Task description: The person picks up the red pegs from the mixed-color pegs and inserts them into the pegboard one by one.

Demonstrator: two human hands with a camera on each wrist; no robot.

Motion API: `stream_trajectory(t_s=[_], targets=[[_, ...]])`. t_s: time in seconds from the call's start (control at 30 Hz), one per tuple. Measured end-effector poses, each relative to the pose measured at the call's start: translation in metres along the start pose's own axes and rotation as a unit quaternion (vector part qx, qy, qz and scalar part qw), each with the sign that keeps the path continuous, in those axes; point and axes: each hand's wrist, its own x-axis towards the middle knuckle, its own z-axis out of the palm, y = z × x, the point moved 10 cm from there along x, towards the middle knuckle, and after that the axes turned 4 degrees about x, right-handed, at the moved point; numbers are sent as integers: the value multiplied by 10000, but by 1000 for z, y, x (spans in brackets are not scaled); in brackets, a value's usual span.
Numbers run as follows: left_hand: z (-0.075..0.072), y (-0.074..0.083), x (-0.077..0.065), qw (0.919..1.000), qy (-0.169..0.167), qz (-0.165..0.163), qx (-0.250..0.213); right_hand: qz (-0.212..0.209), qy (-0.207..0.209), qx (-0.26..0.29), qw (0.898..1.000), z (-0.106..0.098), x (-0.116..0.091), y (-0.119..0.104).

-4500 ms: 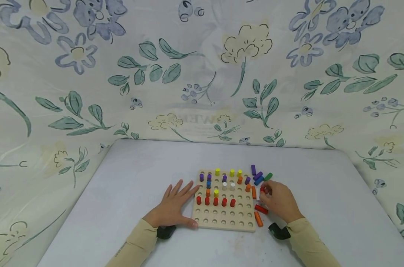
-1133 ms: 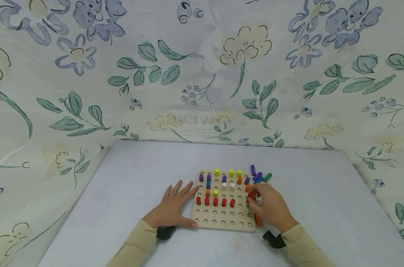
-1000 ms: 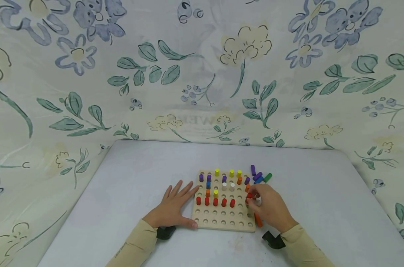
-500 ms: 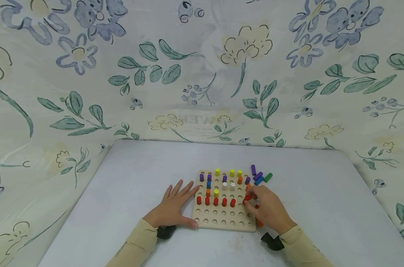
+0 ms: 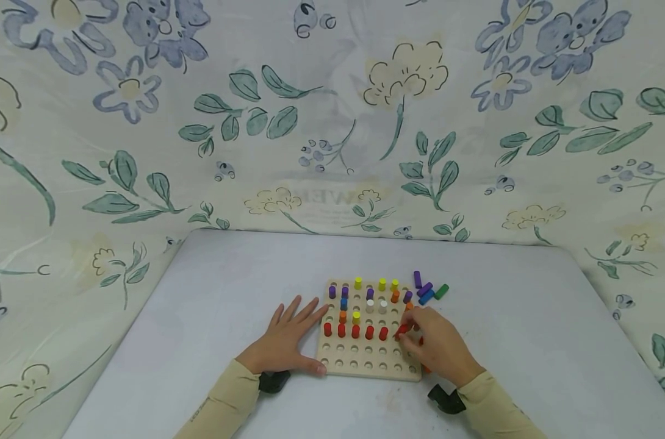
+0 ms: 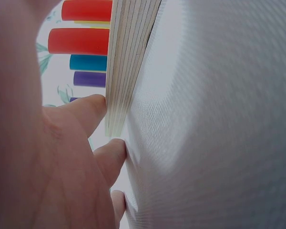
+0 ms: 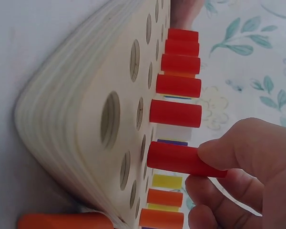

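Note:
A square wooden pegboard (image 5: 361,360) lies on the table, with coloured pegs standing in some of its holes. My right hand (image 5: 438,342) pinches a red peg (image 7: 174,157) between thumb and fingers. That peg is slightly tilted, its far end right at the board face, beside the row of standing red pegs (image 5: 355,331). My left hand (image 5: 282,341) lies spread at the board's left side, thumb at the front left corner and index finger at the left edge. In the left wrist view the fingertips (image 6: 97,102) touch the layered board edge (image 6: 126,52).
Purple pegs (image 5: 417,279), a blue peg (image 5: 426,297) and a green peg (image 5: 442,291) lie loose beyond the board's back right corner. An orange peg (image 7: 62,221) lies by the right edge, partly behind my right hand in the head view. A floral cloth (image 5: 332,140) hangs behind the table.
My right hand picked up a red peg right of the board and carried it left over the board to the end of the red row. My left hand has stayed in place.

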Motion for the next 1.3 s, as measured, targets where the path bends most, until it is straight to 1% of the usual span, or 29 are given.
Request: stream_trajectory(t_s=[0.17, 0.33, 0.5, 0.8, 1.03, 1.17, 1.3], targets=[[-1, 1, 0, 10000, 16, -9, -23, 127, -145, -19, 9998, 3, 0, -1], [-2, 1, -1, 10000, 16, -17, -21, 118, -161, -130, 9997, 5, 0, -2], [-2, 0, -2, 10000, 26, -34, 15, 39, -155, -172, 9997, 6, 0, -3], [-3, 2, -3, 10000, 52, 30, -28, -209, -104, -191, 9995, 7, 0, -5], [-2, 2, -1, 10000, 21, 21, 20, -60, -123, -176, 9998, 5, 0, -2], [-3, 3, -1, 9999, 58, 68, -74, -23, -111, -203, 9997, 5, 1, -1], [-4, 3, -2, 9999, 88, 108, -64, -3, -89, -230, 9997, 6, 1, 0]])
